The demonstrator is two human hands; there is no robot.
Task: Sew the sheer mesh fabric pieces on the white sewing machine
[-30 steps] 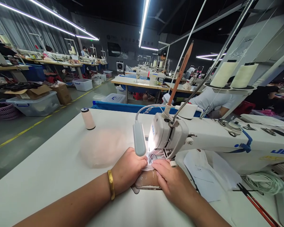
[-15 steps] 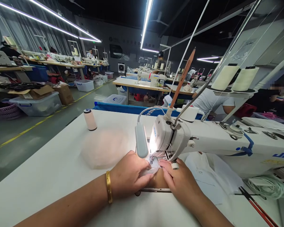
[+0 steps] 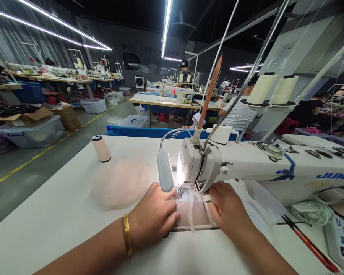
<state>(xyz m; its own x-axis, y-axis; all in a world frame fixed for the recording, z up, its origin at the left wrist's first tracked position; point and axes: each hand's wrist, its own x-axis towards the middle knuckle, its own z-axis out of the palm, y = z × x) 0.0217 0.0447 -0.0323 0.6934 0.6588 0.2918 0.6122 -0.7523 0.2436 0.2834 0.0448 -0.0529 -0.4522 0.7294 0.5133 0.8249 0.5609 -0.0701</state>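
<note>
Sheer white fabric point(image 3: 198, 214) lies on the sewing machine's bed, under the needle area, with a narrow pale strip point(image 3: 192, 210) running toward me. My left hand point(image 3: 157, 210), wearing a gold bangle point(image 3: 127, 233), is closed at the fabric's left edge, its fingers curled beside the presser foot point(image 3: 180, 192). To the right of the needle, my right hand point(image 3: 229, 206) is closed at the fabric's right side. Its fingertips are partly hidden by the machine head point(image 3: 189, 160). A grey lamp point(image 3: 165, 172) lights the stitching spot.
A pale pink thread cone point(image 3: 101, 149) and a heap of sheer peach fabric point(image 3: 123, 183) sit on the left of the white table point(image 3: 65, 202). Red-handled tweezers point(image 3: 309, 242), a coiled pale green cord point(image 3: 313, 212) and more white fabric point(image 3: 265, 200) lie right. Co-workers sit beyond.
My right hand has shifted right and away from the needle, and more fabric and the pale strip now show between my hands. My left hand has moved slightly left. The camera view has turned right.
</note>
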